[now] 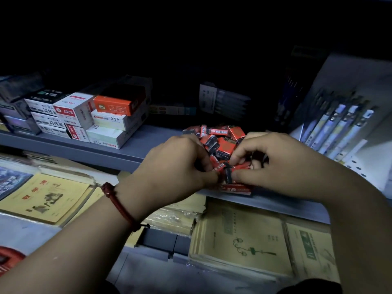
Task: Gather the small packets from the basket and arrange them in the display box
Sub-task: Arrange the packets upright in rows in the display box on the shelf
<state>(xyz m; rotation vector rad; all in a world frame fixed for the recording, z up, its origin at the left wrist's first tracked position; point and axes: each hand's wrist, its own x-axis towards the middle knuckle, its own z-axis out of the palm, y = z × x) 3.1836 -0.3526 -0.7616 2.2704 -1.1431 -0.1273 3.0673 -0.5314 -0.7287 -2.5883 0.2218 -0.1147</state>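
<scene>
Several small red-and-black packets (pixel 220 141) lie heaped in a red display box (pixel 237 189) marked 2B, at the front of the grey shelf (pixel 131 149). My left hand (pixel 176 166), with a red cord on the wrist, pinches packets at the near edge of the heap. Opposite it, my right hand (pixel 273 164) curls its fingers round packets too. Both hands meet over the box front, where one packet (pixel 228 174) stands on end between the fingertips. No basket is in view.
Stacked boxes of pen refills (pixel 89 117) stand on the shelf to the left. A rack of pens (pixel 339 128) leans at the right. Yellow exercise books (pixel 48 198) and greenish ones (pixel 241 240) lie on the lower shelf beneath my arms.
</scene>
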